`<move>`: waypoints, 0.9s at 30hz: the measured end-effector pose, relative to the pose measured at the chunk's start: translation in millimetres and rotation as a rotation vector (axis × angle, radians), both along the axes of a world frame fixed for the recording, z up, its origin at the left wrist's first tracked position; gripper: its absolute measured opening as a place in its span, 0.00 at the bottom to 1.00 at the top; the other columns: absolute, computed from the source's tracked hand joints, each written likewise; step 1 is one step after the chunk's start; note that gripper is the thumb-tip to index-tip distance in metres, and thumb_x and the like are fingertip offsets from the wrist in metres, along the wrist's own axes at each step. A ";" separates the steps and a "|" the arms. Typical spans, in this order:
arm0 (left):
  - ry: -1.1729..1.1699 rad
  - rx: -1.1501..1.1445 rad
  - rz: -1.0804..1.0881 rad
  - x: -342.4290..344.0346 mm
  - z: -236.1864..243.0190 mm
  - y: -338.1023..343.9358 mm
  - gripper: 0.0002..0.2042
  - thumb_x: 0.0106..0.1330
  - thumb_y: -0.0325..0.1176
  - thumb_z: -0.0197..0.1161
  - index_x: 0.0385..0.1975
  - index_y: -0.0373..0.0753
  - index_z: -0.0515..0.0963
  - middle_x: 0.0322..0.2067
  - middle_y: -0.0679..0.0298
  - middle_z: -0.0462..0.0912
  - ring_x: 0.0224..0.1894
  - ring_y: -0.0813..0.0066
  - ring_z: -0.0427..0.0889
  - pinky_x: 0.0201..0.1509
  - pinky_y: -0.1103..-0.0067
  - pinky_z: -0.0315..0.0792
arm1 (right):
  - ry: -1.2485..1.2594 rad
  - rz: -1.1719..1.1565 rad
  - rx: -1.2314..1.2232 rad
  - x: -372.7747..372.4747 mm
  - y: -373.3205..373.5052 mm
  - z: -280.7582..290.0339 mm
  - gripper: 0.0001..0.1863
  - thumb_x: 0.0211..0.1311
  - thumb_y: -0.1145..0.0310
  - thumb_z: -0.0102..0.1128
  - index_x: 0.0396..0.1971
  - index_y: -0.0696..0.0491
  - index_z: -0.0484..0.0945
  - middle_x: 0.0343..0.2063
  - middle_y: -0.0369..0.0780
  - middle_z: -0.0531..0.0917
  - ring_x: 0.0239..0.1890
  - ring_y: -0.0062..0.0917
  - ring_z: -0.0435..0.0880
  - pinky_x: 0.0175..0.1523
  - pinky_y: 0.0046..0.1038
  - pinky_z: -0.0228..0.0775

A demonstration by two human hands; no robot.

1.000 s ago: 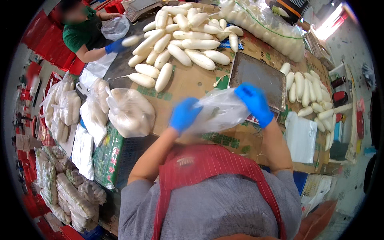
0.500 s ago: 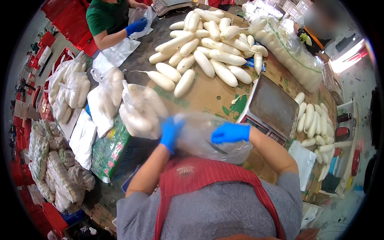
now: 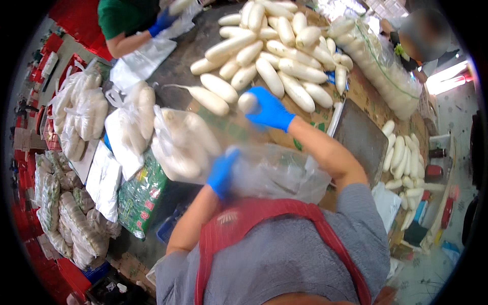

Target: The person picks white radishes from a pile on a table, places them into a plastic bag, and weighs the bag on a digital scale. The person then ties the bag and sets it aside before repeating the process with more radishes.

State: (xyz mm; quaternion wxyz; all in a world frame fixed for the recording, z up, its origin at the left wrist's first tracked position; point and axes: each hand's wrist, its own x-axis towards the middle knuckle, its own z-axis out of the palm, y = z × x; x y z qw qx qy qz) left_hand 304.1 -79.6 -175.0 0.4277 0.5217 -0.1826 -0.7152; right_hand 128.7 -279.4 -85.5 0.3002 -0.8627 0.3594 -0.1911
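My left hand (image 3: 222, 174), in a blue glove, is closed on the edge of a clear plastic bag (image 3: 287, 173) that lies spread in front of my apron. Reaching forward, my gloved right hand (image 3: 270, 109) is wrapped round a white daikon radish (image 3: 248, 103) at the near side of the heap; only one end of that radish shows. The large heap of daikon radishes (image 3: 284, 63) lies just beyond on the cardboard-covered table. Just left of my left hand stands a clear bag filled with radishes (image 3: 178, 147).
More filled bags (image 3: 134, 119) and a stack of white bags (image 3: 105, 175) are on the left. A weighing scale (image 3: 358, 140) stands right of my right forearm, with more radishes (image 3: 405, 157) beyond. A co-worker in a green top (image 3: 122, 20) works at the far left.
My right hand has left the clear bag, moved forward and grasped a daikon radish. My left hand stays at the bag. The co-worker has lifted a radish.
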 end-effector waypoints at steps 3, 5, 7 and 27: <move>0.038 -0.009 0.070 -10.3 28.4 -15.0 0.19 0.70 0.44 0.55 0.51 0.35 0.75 0.42 0.64 0.79 0.42 0.75 0.75 0.48 0.78 0.70 | -0.165 0.059 0.199 -44.2 52.3 57.8 0.36 0.45 0.55 0.70 0.56 0.52 0.69 0.50 0.50 0.78 0.52 0.43 0.78 0.54 0.39 0.72; 0.060 -0.064 0.073 -21.1 40.6 -24.5 0.19 0.70 0.45 0.54 0.50 0.36 0.76 0.40 0.66 0.78 0.40 0.79 0.73 0.46 0.81 0.69 | -0.121 0.141 0.312 -67.2 90.0 62.5 0.39 0.46 0.53 0.69 0.59 0.53 0.67 0.52 0.50 0.77 0.54 0.43 0.77 0.57 0.39 0.70; 0.122 -0.063 0.076 -26.6 54.3 -32.8 0.19 0.70 0.45 0.55 0.50 0.36 0.76 0.40 0.66 0.78 0.40 0.79 0.73 0.46 0.81 0.68 | 0.009 0.129 0.392 -80.1 122.7 36.2 0.38 0.49 0.51 0.67 0.59 0.54 0.68 0.53 0.51 0.76 0.55 0.44 0.76 0.59 0.39 0.68; 0.151 0.057 0.165 6.7 68.5 -10.8 0.21 0.67 0.36 0.57 0.58 0.35 0.70 0.46 0.61 0.79 0.45 0.70 0.79 0.51 0.74 0.74 | 0.680 -0.139 -0.124 184.2 -41.9 -34.4 0.35 0.46 0.44 0.66 0.57 0.36 0.71 0.68 0.48 0.52 0.67 0.50 0.53 0.60 0.69 0.51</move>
